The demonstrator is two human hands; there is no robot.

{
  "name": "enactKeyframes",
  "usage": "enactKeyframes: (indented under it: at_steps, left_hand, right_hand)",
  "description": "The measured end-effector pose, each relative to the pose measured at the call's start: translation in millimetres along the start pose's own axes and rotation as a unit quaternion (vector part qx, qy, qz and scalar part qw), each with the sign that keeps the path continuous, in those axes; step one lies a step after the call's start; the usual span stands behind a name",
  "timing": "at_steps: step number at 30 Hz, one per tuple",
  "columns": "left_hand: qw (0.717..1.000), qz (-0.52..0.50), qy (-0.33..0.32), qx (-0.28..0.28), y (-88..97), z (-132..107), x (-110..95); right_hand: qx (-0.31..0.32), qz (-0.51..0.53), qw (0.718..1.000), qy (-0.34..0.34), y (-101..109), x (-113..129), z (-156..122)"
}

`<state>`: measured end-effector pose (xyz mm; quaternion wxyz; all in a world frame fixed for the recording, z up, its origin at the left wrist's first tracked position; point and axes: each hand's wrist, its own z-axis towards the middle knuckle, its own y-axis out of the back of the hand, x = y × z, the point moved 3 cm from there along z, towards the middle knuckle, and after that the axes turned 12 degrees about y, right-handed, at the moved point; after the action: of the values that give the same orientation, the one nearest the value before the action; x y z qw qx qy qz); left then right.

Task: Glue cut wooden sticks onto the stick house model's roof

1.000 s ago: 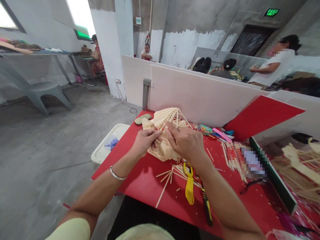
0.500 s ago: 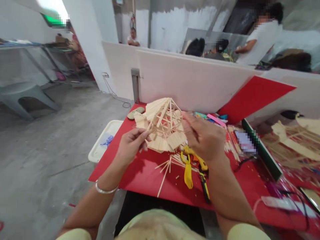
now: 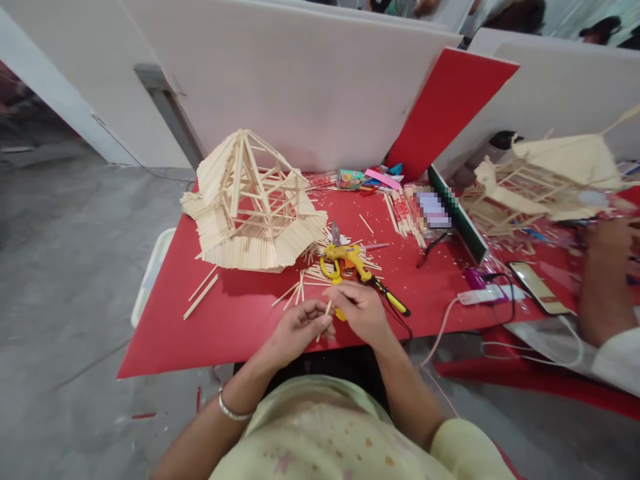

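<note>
Near the table's front edge, my left hand [image 3: 304,329] and my right hand [image 3: 361,311] are close together, fingers closed around a short thin wooden stick [image 3: 327,311]. Just beyond them lies a yellow glue gun [image 3: 350,255], with yellow-handled scissors [image 3: 330,268] beside it and a black-and-yellow tool [image 3: 394,299] to the right. Loose sticks [image 3: 299,288] fan out under and around these. A wooden stick model [image 3: 240,250] with a peaked, partly covered frame and a slatted skirt stands at the back left, apart from both hands.
The red table [image 3: 165,340] backs onto a white partition [image 3: 300,87]. At right are stick bundles [image 3: 400,217], a green upright board [image 3: 457,213], a phone [image 3: 537,287] and cables. Another stick model [image 3: 530,180] and another person's arm [image 3: 607,280] are farther right.
Both hands have left the stick model, which now rests on the table, and come together nearer my body with a short stick between them. The view has tilted downward.
</note>
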<state>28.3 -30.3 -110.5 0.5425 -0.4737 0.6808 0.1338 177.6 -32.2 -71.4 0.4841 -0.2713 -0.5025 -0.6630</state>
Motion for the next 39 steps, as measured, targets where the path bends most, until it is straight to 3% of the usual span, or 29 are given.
enactKeyframes:
  at_steps: [2, 5, 7, 9, 11, 14, 18, 21, 26, 30, 33, 35, 37, 39]
  left_hand:
    - [1.0, -0.012, 0.0, -0.016, -1.8, 6, 6]
    - [0.997, -0.039, 0.01, -0.059, -0.7, 13, 15]
    - [0.994, -0.047, 0.009, -0.099, 0.6, 16, 18]
    - [0.991, -0.041, 0.007, -0.127, -0.5, 18, 18]
    - [0.99, -0.034, 0.01, -0.136, -4.3, 20, 17]
    - [0.991, -0.03, 0.011, -0.131, -11.8, 24, 15]
    - [0.99, -0.023, 0.013, -0.137, -17.8, 30, 18]
    - [0.99, -0.008, 0.012, -0.142, -22.3, 36, 21]
    - [0.992, -0.001, 0.009, -0.123, -34.1, 40, 21]
    - [0.992, -0.011, -0.004, -0.128, -32.0, 36, 20]
    - [0.985, -0.055, -0.022, -0.159, -22.2, 35, 21]
    - [0.981, -0.083, -0.035, -0.172, -15.9, 36, 21]
    - [0.979, -0.102, -0.044, -0.171, -11.2, 37, 21]
    - [0.978, -0.113, -0.05, -0.167, -7.7, 37, 20]
  right_hand:
    - [0.035, -0.022, 0.999, 0.017, 3, -5, -1]
    - [-0.03, -0.183, 0.983, -0.011, 29, -26, 0]
    - [-0.057, -0.351, 0.932, -0.073, 48, -46, 3]
    - [-0.002, -0.454, 0.88, -0.137, 59, -67, 7]
    - [0.06, -0.48, 0.858, -0.172, 61, -83, 12]
    - [0.078, -0.479, 0.855, -0.183, 59, -92, 13]
    - [0.037, -0.498, 0.845, -0.193, 71, -86, -3]
    - [-0.032, -0.543, 0.813, -0.21, 95, -86, -23]
    - [-0.059, -0.565, 0.772, -0.285, 133, -116, -39]
    - [-0.072, -0.564, 0.766, -0.3, 147, -128, -36]
    - [-0.109, -0.561, 0.782, -0.248, 139, -113, -33]
    - [-0.107, -0.529, 0.824, -0.174, 119, -98, -30]
    - [-0.045, -0.465, 0.878, -0.109, 90, -85, -26]
    - [0.019, -0.417, 0.905, -0.086, 61, -76, -19]
